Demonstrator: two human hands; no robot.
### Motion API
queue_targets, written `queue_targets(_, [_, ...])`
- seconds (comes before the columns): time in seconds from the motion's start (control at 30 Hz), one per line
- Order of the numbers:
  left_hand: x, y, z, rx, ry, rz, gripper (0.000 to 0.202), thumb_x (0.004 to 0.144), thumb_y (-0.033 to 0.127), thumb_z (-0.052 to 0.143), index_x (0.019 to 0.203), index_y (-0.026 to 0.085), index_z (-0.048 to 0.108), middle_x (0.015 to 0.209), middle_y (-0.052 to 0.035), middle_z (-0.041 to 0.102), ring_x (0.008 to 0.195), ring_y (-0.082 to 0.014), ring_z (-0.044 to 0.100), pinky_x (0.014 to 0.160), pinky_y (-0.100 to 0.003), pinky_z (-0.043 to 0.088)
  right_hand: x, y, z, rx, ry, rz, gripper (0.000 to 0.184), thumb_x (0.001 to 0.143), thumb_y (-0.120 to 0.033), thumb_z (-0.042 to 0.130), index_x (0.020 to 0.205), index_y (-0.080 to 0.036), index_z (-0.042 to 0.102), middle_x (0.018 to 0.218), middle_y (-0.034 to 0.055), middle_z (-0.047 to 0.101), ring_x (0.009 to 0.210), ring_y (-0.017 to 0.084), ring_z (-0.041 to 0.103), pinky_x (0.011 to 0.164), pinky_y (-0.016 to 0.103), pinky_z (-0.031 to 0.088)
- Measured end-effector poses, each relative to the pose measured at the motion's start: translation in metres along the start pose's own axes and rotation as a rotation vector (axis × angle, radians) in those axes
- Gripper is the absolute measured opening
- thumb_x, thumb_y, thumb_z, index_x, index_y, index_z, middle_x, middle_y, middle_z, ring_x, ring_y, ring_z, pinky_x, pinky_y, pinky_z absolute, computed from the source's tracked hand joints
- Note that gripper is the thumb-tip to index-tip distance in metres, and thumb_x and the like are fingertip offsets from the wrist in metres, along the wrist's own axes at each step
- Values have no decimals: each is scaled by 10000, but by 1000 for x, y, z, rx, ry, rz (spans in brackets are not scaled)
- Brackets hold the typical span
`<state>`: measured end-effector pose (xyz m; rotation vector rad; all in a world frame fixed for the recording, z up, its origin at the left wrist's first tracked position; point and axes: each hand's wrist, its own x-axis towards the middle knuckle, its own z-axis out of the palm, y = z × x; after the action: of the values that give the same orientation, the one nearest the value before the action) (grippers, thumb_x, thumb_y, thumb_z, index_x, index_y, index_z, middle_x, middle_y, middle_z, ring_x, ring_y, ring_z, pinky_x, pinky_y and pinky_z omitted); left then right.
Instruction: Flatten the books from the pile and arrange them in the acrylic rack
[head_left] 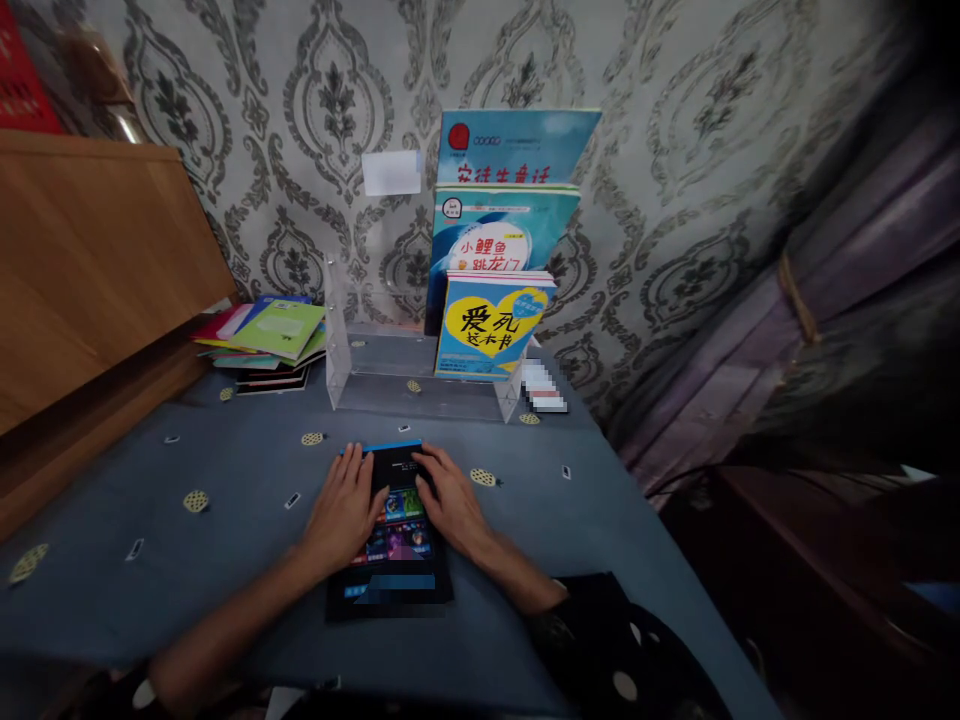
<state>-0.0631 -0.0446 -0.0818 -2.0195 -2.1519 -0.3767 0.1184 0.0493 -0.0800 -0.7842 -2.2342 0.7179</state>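
Head view, book [403, 535], partly hidden by hands [341, 515] [454, 502]

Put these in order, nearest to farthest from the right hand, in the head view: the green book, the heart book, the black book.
1. Black book: touched by the right hand.
2. Heart book: ahead, standing in the clear rack.
3. Green book: ahead and well to the left, on a stack.
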Motion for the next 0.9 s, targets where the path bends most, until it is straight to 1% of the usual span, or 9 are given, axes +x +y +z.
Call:
queue_targets(0.07, [2, 1, 1, 1, 8, 14, 548, 998, 420, 361, 1384, 39, 443, 1481, -253, 429, 1420, -330, 348, 1148, -519, 323, 0, 0, 1, -6, 9, -2, 374, 934, -209, 444, 1283, -177, 575, 1373, 149, 543, 1272, 261, 529, 1073, 475, 450])
queue_targets(0.17, [6, 2, 2, -7, 6, 44, 546, 999, 421, 366, 1379, 38, 453, 1478, -254, 432, 1417, -332, 354, 1144, -525, 329, 0, 1, 2, 1, 21, -11, 372, 935, -208, 445, 1285, -194, 571, 1366, 136, 548, 1259, 248, 538, 1071, 464, 452])
queue_targets(0.3, [11, 3, 3, -38, 3, 92, 538, 1001, 415, 370, 1407, 69, 435, 1492, -229, 426, 1424, -322, 345, 1142, -527, 333, 0, 1, 2, 10, 18, -11, 385, 928, -191, 446, 1294, -205, 563, 1344, 127, 562, 1252, 240, 543, 1069, 453, 453])
queue_targets(0.57, [24, 11, 2, -62, -49, 190, 523, 1005, 392, 370, 1402, 59, 440, 1505, -207, 414, 1429, -290, 342, 1153, -494, 338, 1, 4, 4, 26, 53, -15, 433, 928, -192, 423, 1352, -204, 512, 1306, 131, 588, 1235, 252, 549, 1065, 477, 453])
queue_targets(0.73, [33, 16, 1, -87, -71, 258, 527, 1003, 381, 382, 1412, 51, 430, 1508, -203, 410, 1427, -285, 344, 1161, -479, 333, 1, 9, 8, 86, 93, 27, 479, 928, -190, 422, 1405, -220, 453, 1293, 119, 605, 1212, 239, 575, 1055, 469, 463])
queue_targets(0.9, [39, 18, -2, -102, -103, 315, 522, 999, 352, 397, 1427, 53, 411, 1520, -193, 393, 1435, -268, 331, 1172, -469, 314, 1, 16, 10, 165, 117, 74, 511, 926, -210, 436, 1436, -195, 405, 1362, 153, 574, 1217, 238, 592, 1057, 472, 463])
